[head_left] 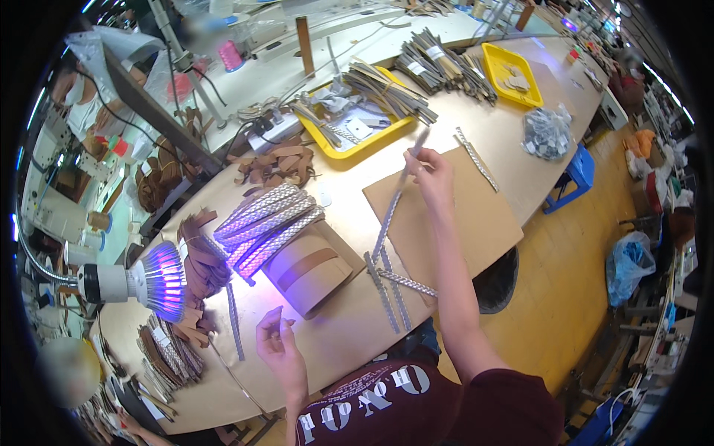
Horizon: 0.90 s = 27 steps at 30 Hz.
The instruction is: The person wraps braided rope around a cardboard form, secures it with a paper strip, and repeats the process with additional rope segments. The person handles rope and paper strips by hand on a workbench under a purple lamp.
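My right hand (431,175) is raised over a brown cardboard sheet (476,230), its thumb and fingers pinching the upper part of a long grey strip (391,212). The strip slants down toward two flat grey strips (381,293) and a pale braided strip (409,282) on the table. My left hand (280,349) hovers near the table's front edge with loosely curled, parted fingers and nothing visible in them. Just beyond it stands a curved brown cardboard piece (316,260), with a bundle of silvery braided straps (268,223) resting on it. Another grey strip (235,320) lies to the left.
A lamp (160,282) shines purple from the left. Brown strap bundles (201,260) lie beside it. Farther back are two yellow trays (342,152), strip bundles (446,63) and a bag of grey pieces (547,132). A dark bin (497,286) stands below the right edge.
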Motion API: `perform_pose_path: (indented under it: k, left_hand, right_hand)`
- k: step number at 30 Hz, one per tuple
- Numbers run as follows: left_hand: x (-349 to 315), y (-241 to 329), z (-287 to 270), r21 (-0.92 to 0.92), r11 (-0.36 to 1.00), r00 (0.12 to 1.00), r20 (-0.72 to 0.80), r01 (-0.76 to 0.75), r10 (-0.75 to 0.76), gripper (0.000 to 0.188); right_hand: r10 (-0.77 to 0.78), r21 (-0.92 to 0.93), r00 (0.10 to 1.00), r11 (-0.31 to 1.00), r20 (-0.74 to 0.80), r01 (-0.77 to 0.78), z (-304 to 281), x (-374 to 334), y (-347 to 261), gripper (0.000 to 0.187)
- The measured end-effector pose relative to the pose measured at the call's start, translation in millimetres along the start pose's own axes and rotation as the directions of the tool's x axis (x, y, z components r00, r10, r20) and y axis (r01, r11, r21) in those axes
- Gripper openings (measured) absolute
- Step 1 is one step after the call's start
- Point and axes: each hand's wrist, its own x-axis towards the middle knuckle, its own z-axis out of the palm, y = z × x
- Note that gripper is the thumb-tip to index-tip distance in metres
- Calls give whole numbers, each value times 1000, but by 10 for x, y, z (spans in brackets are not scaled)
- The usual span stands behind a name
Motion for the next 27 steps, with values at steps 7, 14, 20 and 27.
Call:
perform_pose_path:
  k: [7,14,20,27]
  left_hand:
    - [24,147,58,141,941,950,92,-308,298,14]
    - [226,295,-2,-20,954,954,35,-298,298,16]
    - [394,384,-251,-249,964,993,58,-90,107,31]
    - [640,342,-408,-454,890,983,175,37,48,32]
  right_hand:
    - [-679,-223,714,680,168,699,249,-879,-531,33]
    - [-747,231,512,636,425,736,701,-1462,-799,28]
    - [-704,422,378,681,601,598,975,-1772,-883,27]
    - [-630,395,327,731,705,556,1051,-1878,-952,25]
